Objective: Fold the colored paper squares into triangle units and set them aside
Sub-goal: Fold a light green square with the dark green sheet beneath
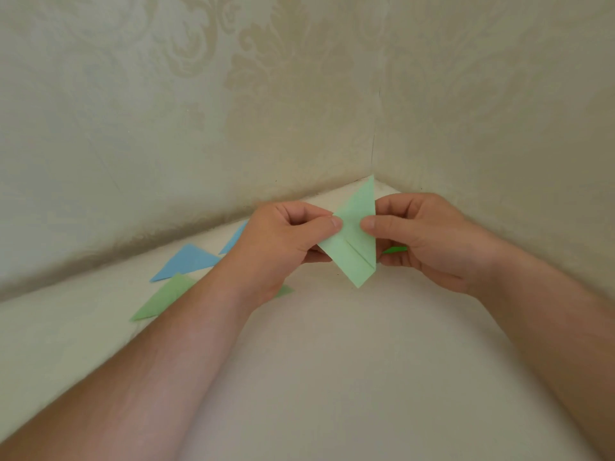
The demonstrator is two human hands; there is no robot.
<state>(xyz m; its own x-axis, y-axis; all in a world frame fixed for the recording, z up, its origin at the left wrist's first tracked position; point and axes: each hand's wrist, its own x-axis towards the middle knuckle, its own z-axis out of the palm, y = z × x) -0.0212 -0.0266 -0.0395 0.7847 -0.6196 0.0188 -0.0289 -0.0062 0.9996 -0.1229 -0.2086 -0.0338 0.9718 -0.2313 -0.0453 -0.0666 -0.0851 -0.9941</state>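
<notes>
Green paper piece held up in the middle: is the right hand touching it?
Touching. The head view shows the right hand pinching the green paper piece at its right edge, thumb pressed flat on the front face, while the left hand pinches the opposite edge.

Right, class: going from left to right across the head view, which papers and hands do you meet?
Green triangle → blue triangle → left hand → green paper being folded → right hand.
</notes>
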